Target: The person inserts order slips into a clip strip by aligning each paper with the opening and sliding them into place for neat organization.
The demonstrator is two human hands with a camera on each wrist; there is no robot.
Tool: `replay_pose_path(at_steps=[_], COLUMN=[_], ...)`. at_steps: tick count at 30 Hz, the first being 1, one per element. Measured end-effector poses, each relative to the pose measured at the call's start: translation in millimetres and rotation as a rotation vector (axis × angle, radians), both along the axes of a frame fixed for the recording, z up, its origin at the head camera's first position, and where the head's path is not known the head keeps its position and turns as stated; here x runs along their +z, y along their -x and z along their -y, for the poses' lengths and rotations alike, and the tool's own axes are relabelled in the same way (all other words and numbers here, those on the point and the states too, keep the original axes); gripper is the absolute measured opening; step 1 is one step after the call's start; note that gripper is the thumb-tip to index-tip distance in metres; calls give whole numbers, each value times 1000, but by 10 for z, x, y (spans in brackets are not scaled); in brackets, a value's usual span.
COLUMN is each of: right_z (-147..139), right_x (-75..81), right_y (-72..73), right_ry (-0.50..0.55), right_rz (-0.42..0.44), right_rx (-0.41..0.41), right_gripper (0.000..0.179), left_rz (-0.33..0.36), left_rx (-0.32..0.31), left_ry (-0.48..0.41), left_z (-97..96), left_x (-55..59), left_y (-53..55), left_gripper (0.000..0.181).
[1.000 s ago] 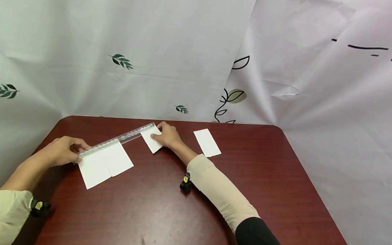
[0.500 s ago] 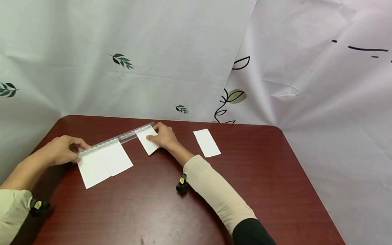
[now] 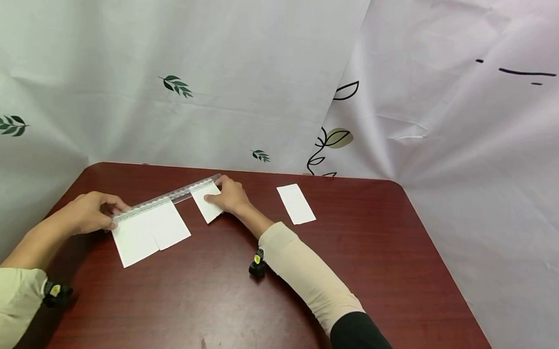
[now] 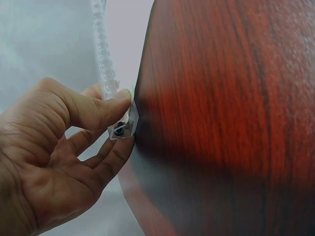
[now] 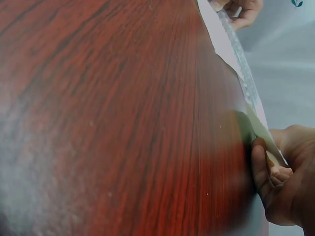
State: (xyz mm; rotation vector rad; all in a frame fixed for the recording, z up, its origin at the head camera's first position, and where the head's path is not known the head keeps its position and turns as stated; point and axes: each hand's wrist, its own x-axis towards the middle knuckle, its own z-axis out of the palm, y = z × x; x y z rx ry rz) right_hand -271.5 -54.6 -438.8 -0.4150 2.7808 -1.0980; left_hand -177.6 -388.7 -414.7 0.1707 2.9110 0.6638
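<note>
A long clear plastic strip with a row of ridges (image 3: pixel 183 193) slants across the back left of the table. My left hand (image 3: pixel 89 214) pinches its near-left end; in the left wrist view the thumb lies on top of the strip end (image 4: pixel 123 127). Two white cards (image 3: pixel 136 240) lie overlapping along the strip's front edge. At its far right end my right hand (image 3: pixel 231 195) pinches a smaller white card (image 3: pixel 203 201), with its upper edge at the strip. In the right wrist view the fingers are partly hidden by the card (image 5: pixel 262 129).
Another white card (image 3: pixel 297 204) lies flat to the right of my right hand. The dark red wooden table (image 3: pixel 351 238) ends at a rounded back edge against a pale curtain (image 3: pixel 246 81) with leaf prints.
My right hand has slid the smaller card leftward along the strip, toward the two overlapping cards. My left hand keeps its hold on the strip end.
</note>
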Motion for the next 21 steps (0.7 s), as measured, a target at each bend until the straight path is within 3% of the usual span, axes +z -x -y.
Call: replay_pose_path(at_steps=[21], right_z=[149], right_x=[-5], right_y=[-85], right_ry=[-20], right_rz=[-7], right_rx=[15], right_gripper=[51], left_rz=[8], left_rx=[-5], left_ry=[-1], left_z=[1], left_x=[12], left_y=[13], left_gripper=[37])
